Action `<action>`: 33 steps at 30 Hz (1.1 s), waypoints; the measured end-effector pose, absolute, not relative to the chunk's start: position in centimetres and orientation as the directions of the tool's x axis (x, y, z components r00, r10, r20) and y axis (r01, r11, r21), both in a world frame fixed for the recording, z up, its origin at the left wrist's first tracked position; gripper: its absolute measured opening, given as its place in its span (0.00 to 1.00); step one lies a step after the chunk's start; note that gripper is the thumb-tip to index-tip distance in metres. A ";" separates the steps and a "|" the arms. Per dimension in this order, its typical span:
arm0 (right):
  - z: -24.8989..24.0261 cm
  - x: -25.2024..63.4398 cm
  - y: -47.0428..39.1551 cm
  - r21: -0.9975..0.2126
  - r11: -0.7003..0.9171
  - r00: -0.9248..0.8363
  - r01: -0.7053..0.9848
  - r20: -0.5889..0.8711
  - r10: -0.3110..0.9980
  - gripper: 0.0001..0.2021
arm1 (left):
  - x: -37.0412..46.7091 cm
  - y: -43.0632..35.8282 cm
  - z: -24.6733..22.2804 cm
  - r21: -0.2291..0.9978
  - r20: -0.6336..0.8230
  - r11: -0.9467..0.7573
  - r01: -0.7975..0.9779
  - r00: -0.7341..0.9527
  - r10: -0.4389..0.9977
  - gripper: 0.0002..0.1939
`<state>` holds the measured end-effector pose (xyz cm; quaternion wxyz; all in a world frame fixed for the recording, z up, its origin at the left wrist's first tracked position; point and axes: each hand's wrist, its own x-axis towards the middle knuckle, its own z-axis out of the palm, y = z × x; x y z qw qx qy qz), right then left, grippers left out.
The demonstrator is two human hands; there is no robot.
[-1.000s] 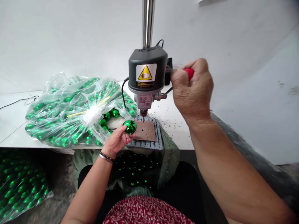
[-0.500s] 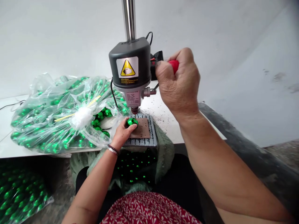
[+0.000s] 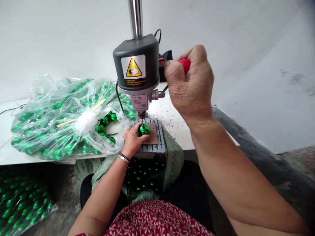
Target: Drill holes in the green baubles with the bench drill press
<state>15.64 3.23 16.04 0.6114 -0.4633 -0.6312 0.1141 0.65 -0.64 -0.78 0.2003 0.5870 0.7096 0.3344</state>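
Observation:
A shiny green ball sits on a brown board on the slotted metal base of a drill press. My left hand grips the ball between thumb and fingers from the left. The thin bit stands right above the ball; whether it touches the ball I cannot tell. To the right of the machine head, my right hand is wrapped round the red knob of its lever.
A clear plastic bag of green balls lies on the white table at left. Dark shavings are scattered right of the base. Below the table edge is an open green sack with green balls; another bag lies at lower left.
My left hand and the green ball have moved slightly right, to under the bit. My right hand, still on the knob, appears slightly higher.

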 end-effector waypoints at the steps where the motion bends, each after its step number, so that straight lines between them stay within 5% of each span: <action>1: 16.0 15.7 3.2 -0.716 0.547 0.170 0.434 0.661 0.730 0.10 | 0.8 -0.7 -0.8 0.710 0.103 0.092 0.698 -0.233 0.967 0.29; 16: 12.2 16.6 1.1 -0.505 0.630 0.131 0.590 0.830 0.542 0.07 | 1.2 -0.7 -1.4 0.736 0.096 0.112 0.667 -0.267 0.959 0.32; 33: 7.7 16.0 0.6 -0.436 0.623 0.218 0.649 0.891 0.397 0.06 | 1.0 -0.7 -2.0 0.714 0.124 0.076 0.696 -0.233 0.965 0.30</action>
